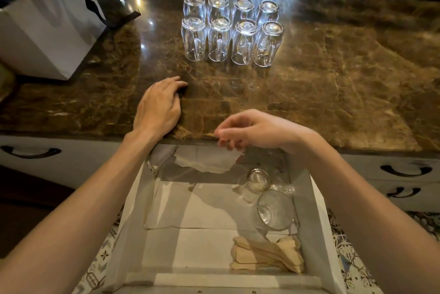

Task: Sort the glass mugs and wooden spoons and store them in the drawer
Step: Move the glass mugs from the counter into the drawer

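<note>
Several clear glass mugs stand upside down in two rows on the brown marble counter. Below the counter's edge a white drawer is pulled out. Two glass mugs stand upside down along its right side, and a pile of wooden spoons lies at its front right. My left hand rests palm down on the counter near its edge, holding nothing. My right hand hovers over the counter's edge above the drawer, fingers loosely curled and empty.
A white paper bag with dark handles stands at the counter's back left. Paper liner sheets lie in the drawer. Closed drawers with dark handles flank the open one. Patterned floor tiles show below.
</note>
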{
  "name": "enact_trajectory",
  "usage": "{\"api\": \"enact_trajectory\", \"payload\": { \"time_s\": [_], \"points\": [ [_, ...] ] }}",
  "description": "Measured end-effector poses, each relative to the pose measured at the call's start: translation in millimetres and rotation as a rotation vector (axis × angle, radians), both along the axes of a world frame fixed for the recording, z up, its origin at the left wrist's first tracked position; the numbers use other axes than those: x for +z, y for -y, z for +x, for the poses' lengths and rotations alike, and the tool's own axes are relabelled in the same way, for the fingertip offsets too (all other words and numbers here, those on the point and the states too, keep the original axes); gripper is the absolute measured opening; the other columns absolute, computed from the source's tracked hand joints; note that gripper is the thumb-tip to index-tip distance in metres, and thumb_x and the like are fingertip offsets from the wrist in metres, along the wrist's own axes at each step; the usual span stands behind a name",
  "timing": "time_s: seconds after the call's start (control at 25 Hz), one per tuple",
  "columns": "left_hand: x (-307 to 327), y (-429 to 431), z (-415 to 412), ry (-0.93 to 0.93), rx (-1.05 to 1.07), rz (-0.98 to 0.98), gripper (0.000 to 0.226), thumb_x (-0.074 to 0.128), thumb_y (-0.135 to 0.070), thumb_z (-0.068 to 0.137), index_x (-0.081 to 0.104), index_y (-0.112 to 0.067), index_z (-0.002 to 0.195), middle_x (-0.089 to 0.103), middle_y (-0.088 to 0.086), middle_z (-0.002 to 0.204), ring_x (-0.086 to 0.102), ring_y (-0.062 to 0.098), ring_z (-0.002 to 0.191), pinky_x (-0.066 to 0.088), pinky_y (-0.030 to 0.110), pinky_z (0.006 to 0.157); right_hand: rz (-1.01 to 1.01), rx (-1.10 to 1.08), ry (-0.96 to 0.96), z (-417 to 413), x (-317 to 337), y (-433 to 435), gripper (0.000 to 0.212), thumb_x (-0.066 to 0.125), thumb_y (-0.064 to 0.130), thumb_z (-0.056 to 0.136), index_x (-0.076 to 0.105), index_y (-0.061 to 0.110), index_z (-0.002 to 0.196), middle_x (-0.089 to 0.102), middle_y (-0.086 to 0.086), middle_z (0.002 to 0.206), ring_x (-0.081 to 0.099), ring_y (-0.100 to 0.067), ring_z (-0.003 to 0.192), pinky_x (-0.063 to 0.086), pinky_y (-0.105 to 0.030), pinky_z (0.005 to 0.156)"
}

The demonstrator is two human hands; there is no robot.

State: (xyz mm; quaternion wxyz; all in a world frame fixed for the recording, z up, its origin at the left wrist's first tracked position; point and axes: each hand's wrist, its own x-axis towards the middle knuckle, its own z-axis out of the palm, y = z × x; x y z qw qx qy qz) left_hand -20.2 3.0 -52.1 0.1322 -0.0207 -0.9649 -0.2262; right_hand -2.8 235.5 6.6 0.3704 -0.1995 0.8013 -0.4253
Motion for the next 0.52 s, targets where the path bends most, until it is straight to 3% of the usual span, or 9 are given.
{"api": "enact_trajectory", "payload": {
  "time_s": [0.12,0.24,0.4,0.52],
  "points": [
    [1,0,2,0.015,0.024,0.089,0.037,0.044,-0.018,0.094,0.051,-0.019,0.131,0.051,0.001,0.138,0.044,0.018,0.128,0.032,0.036,0.109,-0.199,-0.279,-0.016,-28,-4,15,0.014,0.06,0.028,0.091,0.068,0.02,0.099,0.073,-0.002,0.093,0.062,-0.009,0.075,0.054,-0.023,0.069],
    [7,3,-3,0.018,0.102,0.267,0.037,0.048,-0.023,0.094,0.051,-0.02,0.131,0.054,0.0,0.134,0.049,0.015,0.121,0.037,0.03,0.101,-0.307,-0.549,-0.158,-60,-9,35,0.01,0.062,0.026,0.09,0.066,0.02,0.097,0.07,-0.007,0.096,0.062,-0.009,0.072,0.053,-0.02,0.062],
    [25,-9,-33,-0.011,0.166,0.56,0.035,0.054,-0.026,0.092,0.057,-0.022,0.127,0.061,-0.006,0.121,0.054,0.001,0.103,0.041,0.014,0.088,-0.26,-0.774,-0.347,-95,-17,57,0.025,0.064,0.029,0.088,0.063,0.016,0.109,0.069,-0.003,0.104,0.067,-0.018,0.093,0.056,-0.037,0.084],
    [33,-25,-57,-0.005,0.148,0.766,0.035,0.057,-0.023,0.091,0.057,-0.017,0.126,0.061,-0.008,0.113,0.057,-0.001,0.096,0.046,0.008,0.084,-0.245,-0.84,-0.4,-105,-19,72,0.031,0.066,0.026,0.087,0.062,0.01,0.114,0.067,-0.004,0.106,0.065,-0.02,0.098,0.054,-0.043,0.087]
  ]
}}
